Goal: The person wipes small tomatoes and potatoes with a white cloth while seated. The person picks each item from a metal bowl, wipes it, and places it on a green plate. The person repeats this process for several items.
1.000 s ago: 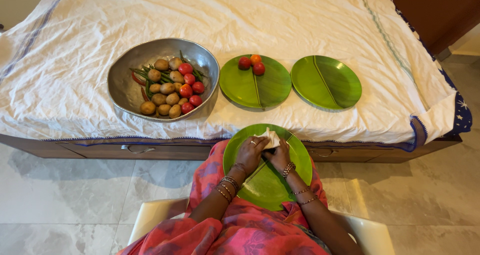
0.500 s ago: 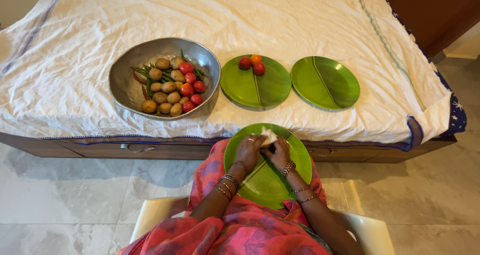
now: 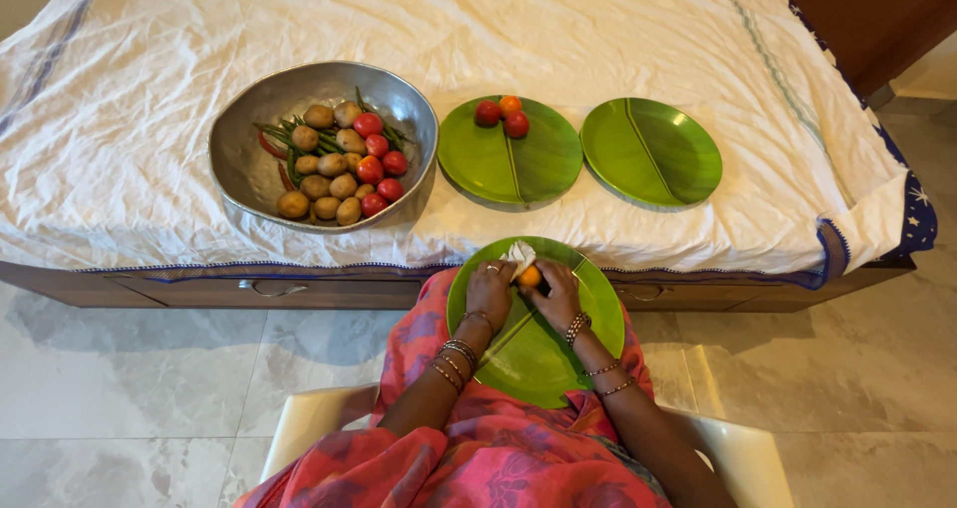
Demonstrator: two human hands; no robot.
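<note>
A round green plate [image 3: 543, 353] lies on my lap. Over its far half my left hand [image 3: 489, 289] grips a crumpled white cloth [image 3: 518, 257], pressed against a small orange tomato [image 3: 530, 276]. My right hand [image 3: 558, 295] holds that tomato from the right side. Both hands touch each other above the plate.
On the white-sheeted bed stand a metal bowl [image 3: 249, 169] with potatoes, red tomatoes and green chillies, a green plate [image 3: 508, 169] with three tomatoes at its far edge, and a bare green plate [image 3: 653, 154]. Wooden drawers [image 3: 269, 289] run below the bed edge. I sit on a white chair [image 3: 309, 418].
The cloth has been drawn back and an orange tomato now shows between my hands. The camera has tilted slightly, shifting the bed upward in view.
</note>
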